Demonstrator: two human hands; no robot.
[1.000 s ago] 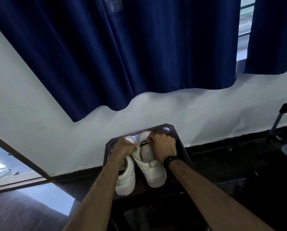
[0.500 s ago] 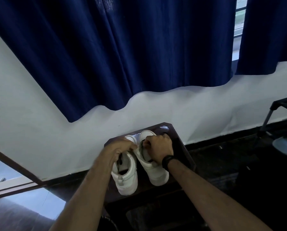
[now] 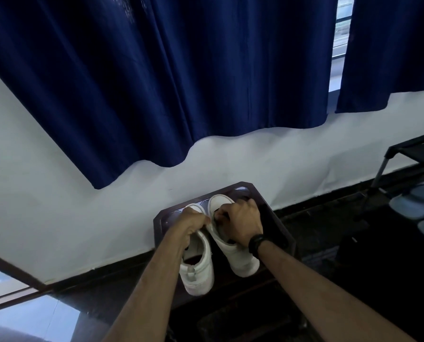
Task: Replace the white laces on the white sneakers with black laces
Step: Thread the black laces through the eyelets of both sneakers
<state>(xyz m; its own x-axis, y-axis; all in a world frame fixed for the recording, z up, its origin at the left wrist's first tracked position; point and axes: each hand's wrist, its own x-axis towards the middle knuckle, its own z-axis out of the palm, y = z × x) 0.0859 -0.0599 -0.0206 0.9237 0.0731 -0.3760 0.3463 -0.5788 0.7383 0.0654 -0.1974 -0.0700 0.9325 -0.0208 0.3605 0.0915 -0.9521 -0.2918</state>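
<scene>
**White sneakers, both hands on them**

White pair sits side by side on a dark stool (image 3: 275, 215) by the wall, toes pointing away. Left hand (image 3: 191, 225): fingers curled, gripping the top of the left sneaker (image 3: 198, 265) near its tongue. Right hand (image 3: 240, 223): fingers curled over the right sneaker (image 3: 238, 257) at its opening, knuckles up; can't tell if they pinch a lace. Black band (image 3: 255, 243) on right wrist. Both forearms reach fwd, nearly straight. Blue curtain (image 3: 181, 82) hangs above.
</scene>
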